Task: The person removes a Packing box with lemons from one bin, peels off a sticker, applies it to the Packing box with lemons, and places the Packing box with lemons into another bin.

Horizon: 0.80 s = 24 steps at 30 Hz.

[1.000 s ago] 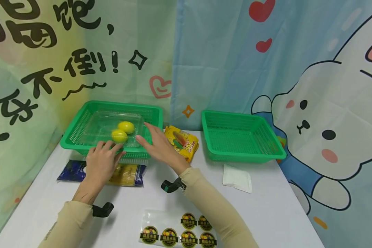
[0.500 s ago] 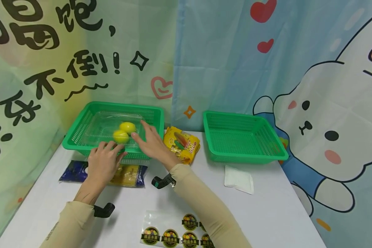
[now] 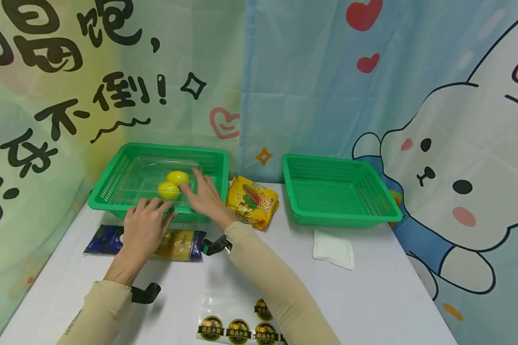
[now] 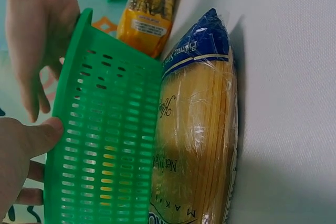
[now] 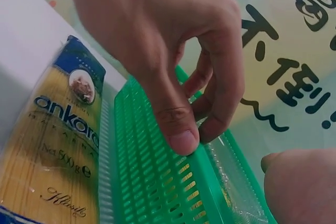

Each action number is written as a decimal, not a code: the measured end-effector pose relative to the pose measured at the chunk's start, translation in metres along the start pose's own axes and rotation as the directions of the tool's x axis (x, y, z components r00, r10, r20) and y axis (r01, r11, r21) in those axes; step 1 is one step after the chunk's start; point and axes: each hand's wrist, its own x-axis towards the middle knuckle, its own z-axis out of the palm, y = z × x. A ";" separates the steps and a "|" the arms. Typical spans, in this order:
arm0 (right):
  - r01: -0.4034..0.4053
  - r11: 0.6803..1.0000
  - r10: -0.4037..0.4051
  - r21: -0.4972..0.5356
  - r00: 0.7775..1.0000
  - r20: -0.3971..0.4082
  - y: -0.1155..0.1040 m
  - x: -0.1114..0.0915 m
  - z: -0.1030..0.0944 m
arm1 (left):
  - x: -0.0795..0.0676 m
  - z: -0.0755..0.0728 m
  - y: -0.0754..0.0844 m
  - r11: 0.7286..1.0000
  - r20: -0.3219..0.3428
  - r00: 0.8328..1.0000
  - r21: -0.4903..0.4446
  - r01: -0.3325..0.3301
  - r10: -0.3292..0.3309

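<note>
Two lemons (image 3: 169,190) lie in a clear plastic box (image 3: 135,177) inside the left green basket (image 3: 96,200). At that basket's front rim, my left hand (image 3: 144,225) has its thumb outside and its fingers bent over to the inside. The left wrist view shows its thumb (image 4: 51,129) on the rim; the right wrist view shows the same grip (image 5: 184,142). My right hand (image 3: 205,196) reaches over the box's right side, fingers extended beside the lemons, holding nothing visible. Only part of it (image 5: 302,187) shows in the right wrist view.
Spaghetti in a blue-ended pack (image 3: 179,244) lies before the basket. A yellow snack bag (image 3: 252,202) stands between it and a second green basket (image 3: 341,220). A white packet (image 3: 333,250) and a sheet of round stickers (image 3: 238,330) lie on the table.
My right hand has moved left and slightly down, closer to the lemons. My left hand stays at the basket rim. The lemons and the box keep their places.
</note>
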 end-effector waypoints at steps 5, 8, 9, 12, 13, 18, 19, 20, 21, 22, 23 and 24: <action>-0.034 0.999 0.034 0.031 0.999 -0.011 0.000 0.008 0.004 | 0.000 0.000 -0.001 1.000 0.010 1.000 0.014 0.002 -0.002; -0.046 0.998 0.046 0.037 0.999 -0.013 0.000 0.010 0.005 | 0.001 0.000 -0.001 1.000 0.013 1.000 0.021 -0.001 0.001; -0.042 0.998 0.043 0.040 0.999 -0.013 0.000 0.010 0.005 | 0.001 0.000 0.000 1.000 0.014 1.000 0.023 -0.003 0.002; -0.026 0.999 0.027 0.045 0.999 -0.020 0.001 0.013 0.006 | 0.001 0.000 -0.001 1.000 0.009 1.000 0.026 -0.005 0.005; -0.020 0.999 0.021 0.045 1.000 -0.020 0.002 0.014 0.006 | 0.001 -0.001 0.000 1.000 0.006 1.000 0.025 -0.005 0.004; -0.022 0.999 0.023 0.049 1.000 -0.019 0.004 0.021 0.009 | 0.001 0.000 0.000 1.000 0.007 1.000 0.028 -0.003 0.003; -0.024 0.998 0.025 0.050 1.000 -0.017 0.004 0.021 0.009 | 0.001 0.000 0.000 1.000 0.009 1.000 0.028 -0.002 0.002; -0.026 0.998 0.027 0.054 1.000 -0.016 0.004 0.022 0.010 | 0.000 0.000 -0.001 1.000 0.009 1.000 0.028 -0.003 0.003; -0.029 0.998 0.030 0.058 0.999 -0.014 0.004 0.022 0.010 | 0.000 0.001 -0.001 1.000 0.008 1.000 0.029 -0.004 0.004; -0.029 0.998 0.030 0.060 0.999 -0.013 0.003 0.022 0.010 | 0.000 0.001 -0.001 1.000 0.005 1.000 0.028 -0.005 0.005; -0.029 0.998 0.030 0.064 0.999 -0.011 0.003 0.022 0.010 | 0.000 0.001 -0.001 1.000 0.004 1.000 0.026 -0.005 0.005; -0.029 0.997 0.030 0.068 0.999 -0.010 0.002 0.022 0.010 | 0.000 0.001 -0.001 1.000 0.003 1.000 0.026 -0.005 0.005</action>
